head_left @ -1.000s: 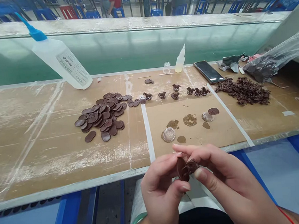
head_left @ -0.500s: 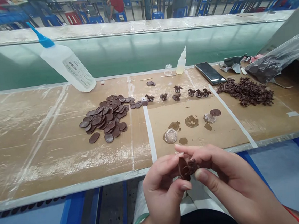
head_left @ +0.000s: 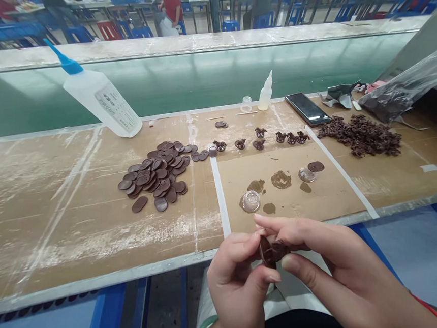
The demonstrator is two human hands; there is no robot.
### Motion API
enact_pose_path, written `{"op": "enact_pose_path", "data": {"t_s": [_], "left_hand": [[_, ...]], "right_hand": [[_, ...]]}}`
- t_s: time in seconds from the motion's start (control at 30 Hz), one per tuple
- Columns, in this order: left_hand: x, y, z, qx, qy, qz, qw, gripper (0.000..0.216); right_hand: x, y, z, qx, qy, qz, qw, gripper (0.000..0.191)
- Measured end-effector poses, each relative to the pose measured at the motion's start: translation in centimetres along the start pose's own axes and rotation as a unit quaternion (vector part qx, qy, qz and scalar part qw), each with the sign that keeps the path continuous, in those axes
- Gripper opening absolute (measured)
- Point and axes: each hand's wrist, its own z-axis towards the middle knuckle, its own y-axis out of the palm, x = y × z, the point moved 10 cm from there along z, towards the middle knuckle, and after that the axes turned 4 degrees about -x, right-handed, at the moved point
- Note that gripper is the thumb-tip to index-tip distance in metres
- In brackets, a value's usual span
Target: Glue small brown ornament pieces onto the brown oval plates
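Note:
Close to the table's front edge, my left hand (head_left: 238,279) pinches a brown oval disc (head_left: 266,251) standing on its edge. My right hand (head_left: 326,261) grips a small dark brown horse figure (head_left: 280,250) between thumb and fingers, right against the disc's face. Whether the two pieces are joined cannot be seen. On the table ahead, several horse figures on oval bases (head_left: 291,137) stand in a loose row. A heap of brown oval discs (head_left: 158,174) lies to the left, and a tangled pile of brown figures (head_left: 361,135) to the right.
A large bottle with a blue nozzle (head_left: 102,102) leans at the back left. A small dropper bottle (head_left: 266,93) and a phone (head_left: 307,109) lie further right. Small clear dishes (head_left: 251,201) sit among wet stains. People (head_left: 172,7) are across the room.
Both hands keep their hold near the same spot. The disc looks turned slightly more edge-on, and the figure has shifted a little lower and left against it. The camera view has moved slightly.

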Motion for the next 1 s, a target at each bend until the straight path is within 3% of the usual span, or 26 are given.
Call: {"op": "enact_pose_path", "data": {"t_s": [0.6, 0.87, 0.97, 1.0], "left_hand": [[0.6, 0.4, -0.4, 0.002, 0.023, 0.021, 1.000, 0.030], [1.2, 0.4, -0.1, -0.007, 0.047, 0.043, 0.998, 0.032], [2.1, 1.3, -0.3, -0.018, 0.047, 0.060, 0.997, 0.033], [2.6, 1.3, -0.4, 0.003, 0.049, 0.063, 0.997, 0.031]], "right_hand": [[0.3, -0.9, -0.9, 0.046, -0.027, -0.046, 0.998, 0.032], [-0.3, -1.8, -0.9, 0.075, -0.059, -0.014, 0.995, 0.034], [-0.5, -1.5, -1.0, 0.044, -0.065, -0.014, 0.997, 0.022], [-0.7, -1.3, -0.9, 0.026, -0.066, -0.010, 0.997, 0.015]]}}
